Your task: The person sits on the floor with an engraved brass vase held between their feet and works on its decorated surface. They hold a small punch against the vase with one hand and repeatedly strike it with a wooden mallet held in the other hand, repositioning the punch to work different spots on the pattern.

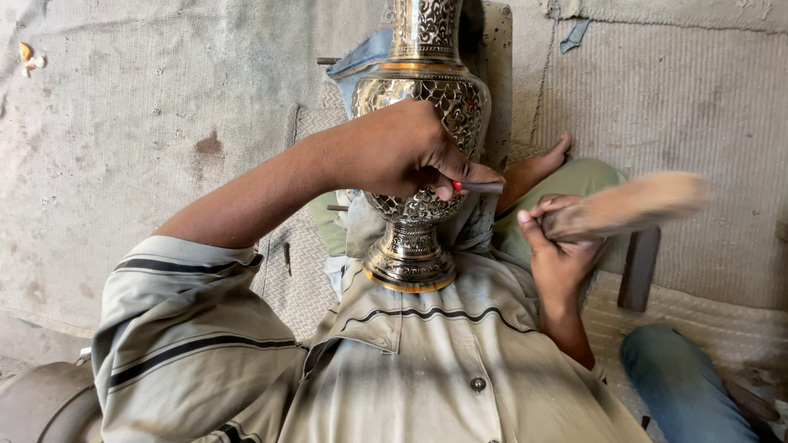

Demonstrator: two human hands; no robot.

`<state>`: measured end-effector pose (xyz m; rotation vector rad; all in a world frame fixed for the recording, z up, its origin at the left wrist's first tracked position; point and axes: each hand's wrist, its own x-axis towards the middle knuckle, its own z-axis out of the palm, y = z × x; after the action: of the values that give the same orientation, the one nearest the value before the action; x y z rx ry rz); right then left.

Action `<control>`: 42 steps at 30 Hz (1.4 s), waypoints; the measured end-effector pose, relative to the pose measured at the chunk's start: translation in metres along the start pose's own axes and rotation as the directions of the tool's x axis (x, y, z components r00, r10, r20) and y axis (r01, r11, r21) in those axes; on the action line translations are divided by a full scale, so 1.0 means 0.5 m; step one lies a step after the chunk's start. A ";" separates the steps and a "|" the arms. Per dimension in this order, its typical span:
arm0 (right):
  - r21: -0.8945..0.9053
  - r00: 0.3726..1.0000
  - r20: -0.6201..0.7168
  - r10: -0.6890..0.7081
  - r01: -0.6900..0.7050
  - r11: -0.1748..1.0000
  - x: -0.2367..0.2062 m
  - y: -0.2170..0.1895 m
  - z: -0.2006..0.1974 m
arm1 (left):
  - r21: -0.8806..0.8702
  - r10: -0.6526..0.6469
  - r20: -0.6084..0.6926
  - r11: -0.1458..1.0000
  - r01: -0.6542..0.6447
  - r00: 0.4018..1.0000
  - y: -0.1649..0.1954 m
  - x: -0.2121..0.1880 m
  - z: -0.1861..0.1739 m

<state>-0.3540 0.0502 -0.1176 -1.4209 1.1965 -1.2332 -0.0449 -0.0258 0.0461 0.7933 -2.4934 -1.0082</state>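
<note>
Head view, looking straight down the chest. Nearest: grey striped shirt, a blue-jeaned knee at lower right.

Metal vase lies along the lap, its gold-rimmed foot butted against the shirt and its neck pointing away. That looks like bracing: the body stops it sliding under blows, and the lap keeps it from rolling. Surface is silver with dense engraved scrollwork and gold bands at foot and shoulder.

Left hand reaches across the belly of the vase, fingers closed around a thin chisel with a red mark on the shank. The tip is hidden behind the hand, but seems to sit on the vase's right flank. The hand rests on the metal, probably to steady the tool.

Right hand is just beside the vase, fingers clenched on a wooden mallet. Its head is motion-blurred and apart from the chisel's end, so it reads as mid-swing.

Further out: a bare foot next to the vase's shoulder, a green trouser leg, and blue cloth under the vase near its neck. A worn, stained grey mat covers the floor. A dark flat bar lies to the right.
</note>
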 end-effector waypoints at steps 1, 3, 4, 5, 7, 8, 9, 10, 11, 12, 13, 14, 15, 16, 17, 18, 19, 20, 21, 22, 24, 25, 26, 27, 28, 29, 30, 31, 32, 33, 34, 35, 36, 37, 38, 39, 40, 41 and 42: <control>-0.031 0.998 0.031 -0.062 0.063 0.998 0.006 0.008 0.005 | 0.006 0.049 -0.015 0.999 -0.049 0.999 -0.002 0.000 0.000; -0.149 0.995 0.095 -0.030 0.044 0.988 0.024 0.022 0.012 | 0.012 0.087 -0.046 0.996 -0.086 0.995 -0.003 -0.003 0.001; -0.236 0.991 0.115 0.066 -0.037 0.971 0.033 0.026 0.015 | 0.011 0.076 -0.060 0.997 -0.075 0.995 -0.002 -0.006 0.004; -0.322 0.980 0.124 0.158 -0.111 0.940 0.043 0.029 0.016 | 0.014 0.068 -0.073 0.998 -0.067 0.995 -0.002 -0.008 0.006; -0.333 0.989 0.068 0.129 -0.100 0.938 0.056 0.024 0.013 | 0.007 0.052 -0.117 0.999 -0.052 0.992 0.000 -0.015 0.011; -0.339 0.992 0.044 0.119 -0.097 0.936 0.060 0.018 0.012 | 0.000 0.039 -0.140 0.999 -0.040 0.989 0.001 -0.019 0.012; -0.045 0.991 0.027 0.133 -0.131 0.990 0.060 0.010 0.011 | -0.003 0.035 -0.150 0.999 -0.036 0.988 0.003 -0.023 0.015; 0.251 0.988 0.011 0.154 -0.152 0.956 0.062 0.001 0.009 | -0.007 0.033 -0.160 0.999 -0.034 0.987 0.004 -0.026 0.017; 0.525 0.985 -0.007 0.175 -0.145 0.838 0.061 -0.009 0.010 | -0.007 0.038 -0.167 0.999 -0.039 0.985 0.004 -0.027 0.018; 0.320 0.997 0.026 0.068 -0.073 0.945 0.062 -0.020 0.008 | 0.005 0.030 -0.157 1.000 -0.030 0.987 0.004 -0.028 0.019; 0.101 0.996 0.079 -0.030 0.022 0.995 0.063 -0.030 0.004 | 0.019 0.025 -0.146 1.000 -0.023 0.989 0.005 -0.028 0.021; -0.115 0.982 0.154 -0.113 0.131 0.985 0.061 -0.038 0.005 | 0.035 0.016 -0.138 0.999 -0.011 0.990 0.005 -0.028 0.021; -0.013 0.994 0.095 -0.058 0.059 0.998 0.060 -0.045 0.007 | 0.033 0.007 -0.132 0.999 -0.003 0.991 0.004 -0.027 0.020; 0.090 0.999 0.047 0.009 -0.013 0.996 0.057 -0.051 0.009 | 0.025 -0.005 -0.127 1.000 0.008 0.992 0.005 -0.026 0.020; 0.196 0.997 0.007 0.081 -0.080 0.977 0.054 -0.055 0.011 | 0.017 -0.019 -0.123 1.000 0.021 0.992 0.006 -0.025 0.020; 0.145 0.999 0.022 0.039 -0.042 0.989 0.057 -0.057 0.010 | 0.048 -0.032 -0.115 0.998 0.037 0.993 0.008 -0.025 0.020; 0.093 0.999 0.036 -0.005 0.001 0.996 0.057 -0.058 0.011 | 0.081 -0.040 -0.107 0.996 0.049 0.993 0.011 -0.026 0.020; 0.043 0.997 0.046 -0.057 0.055 0.998 0.059 -0.058 0.011 | 0.123 -0.041 -0.099 0.991 0.053 0.994 0.011 -0.024 0.018; 0.019 0.992 0.118 0.033 -0.036 0.999 0.062 -0.057 0.009 | 0.083 -0.040 -0.152 0.995 0.053 0.988 0.014 -0.026 0.016; -0.010 0.973 0.191 0.129 -0.130 0.991 0.065 -0.057 0.007 | 0.038 -0.047 -0.205 0.998 0.056 0.978 0.022 -0.032 0.018; -0.012 0.955 0.218 0.201 -0.203 0.979 0.071 -0.057 0.006 | -0.016 -0.120 -0.295 0.993 0.121 0.948 0.036 -0.042 0.026; 0.020 0.968 0.172 0.181 -0.187 0.982 0.073 -0.056 0.011 | -0.030 -0.182 -0.331 0.983 0.183 0.926 0.045 -0.048 0.033; 0.048 0.978 0.125 0.167 -0.174 0.984 0.075 -0.056 0.013 | -0.052 -0.246 -0.364 0.968 0.244 0.898 0.050 -0.052 0.037; -0.133 0.982 0.142 0.123 -0.104 0.986 0.076 -0.057 0.017 | -0.057 -0.237 -0.361 0.971 0.233 0.902 0.051 -0.055 0.039; -0.308 0.982 0.170 0.083 -0.027 0.951 0.079 -0.060 0.021 | -0.062 -0.229 -0.360 0.973 0.221 0.904 0.051 -0.058 0.039; -0.468 0.977 0.206 0.045 0.058 0.882 0.081 -0.063 0.022 | -0.064 -0.219 -0.360 0.976 0.210 0.907 0.051 -0.060 0.040; -0.443 0.980 0.198 -0.008 0.097 0.891 0.086 -0.066 0.027 | -0.062 -0.214 -0.359 0.977 0.206 0.908 0.050 -0.061 0.040; -0.416 0.980 0.190 -0.061 0.136 0.899 0.091 -0.070 0.030 | -0.059 -0.211 -0.359 0.977 0.203 0.909 0.049 -0.062 0.039; -0.390 0.977 0.180 -0.111 0.175 0.904 0.098 -0.076 0.031 | -0.057 -0.208 -0.357 0.978 0.201 0.910 0.049 -0.063 0.039; -0.451 0.971 0.207 -0.118 0.201 0.869 0.106 -0.082 0.029 | -0.051 -0.214 -0.369 0.976 0.210 0.904 0.051 -0.065 0.039; -0.511 0.966 0.231 -0.120 0.225 0.830 0.115 -0.091 0.025 | -0.046 -0.217 -0.378 0.975 0.216 0.900 0.053 -0.067 0.040; -0.566 0.960 0.254 -0.120 0.248 0.786 0.124 -0.100 0.020 | -0.040 -0.221 -0.385 0.974 0.223 0.896 0.056 -0.069 0.041; -0.346 0.971 0.229 -0.064 0.143 0.927 0.133 -0.109 0.019 | -0.027 -0.217 -0.406 0.974 0.225 0.888 0.058 -0.071 0.042; -0.098 0.977 0.215 -0.004 0.026 0.995 0.141 -0.118 0.018 | -0.014 -0.210 -0.425 0.974 0.226 0.881 0.060 -0.071 0.046; 0.160 0.974 0.217 0.057 -0.093 0.983 0.150 -0.128 0.018 | -0.002 -0.207 -0.441 0.973 0.229 0.873 0.063 -0.073 0.048; 0.027 0.969 0.247 -0.027 0.021 0.999 0.159 -0.137 0.015 | -0.015 -0.227 -0.441 0.969 0.246 0.868 0.066 -0.075 0.052; -0.102 0.952 0.288 -0.108 0.143 0.984 0.171 -0.147 0.010 | -0.023 -0.245 -0.442 0.965 0.262 0.863 0.066 -0.076 0.053; -0.224 0.923 0.339 -0.181 0.265 0.938 0.180 -0.156 0.007 | -0.030 -0.262 -0.444 0.960 0.278 0.857 0.067 -0.078 0.054; -0.215 0.931 0.332 -0.148 0.228 0.950 0.186 -0.164 0.006 | -0.029 -0.273 -0.446 0.956 0.291 0.852 0.067 -0.080 0.055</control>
<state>-0.3376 -0.0295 -0.0240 -1.8799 1.0373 -0.9564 -0.0392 0.0327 0.0472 1.2747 -2.0420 -0.7528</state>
